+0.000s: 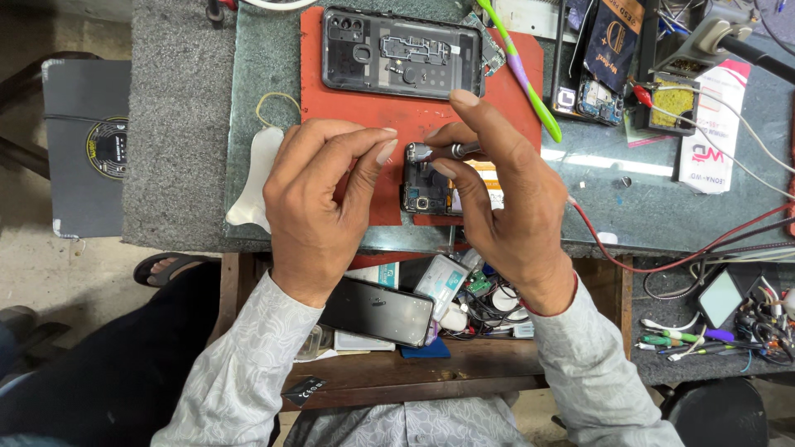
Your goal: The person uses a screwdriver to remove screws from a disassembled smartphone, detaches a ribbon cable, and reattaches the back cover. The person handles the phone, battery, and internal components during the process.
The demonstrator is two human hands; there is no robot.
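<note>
An opened phone (432,184) lies on a red mat (348,91), its circuit board and camera showing, half hidden by my hands. My right hand (497,199) pinches a small metal screwdriver (460,150) whose tip sits on the phone's upper part. My left hand (323,199) hovers just left of the phone, thumb and fingers curled together; whether it holds anything small cannot be told. A dark phone back frame (402,54) lies further up the mat.
A green and purple toothbrush (522,70) lies right of the frame. A white pry pad (252,178) sits at the left. A soldering stand (672,99), red wires (662,263) and circuit parts crowd the right. A black phone (377,310) rests in the open drawer below.
</note>
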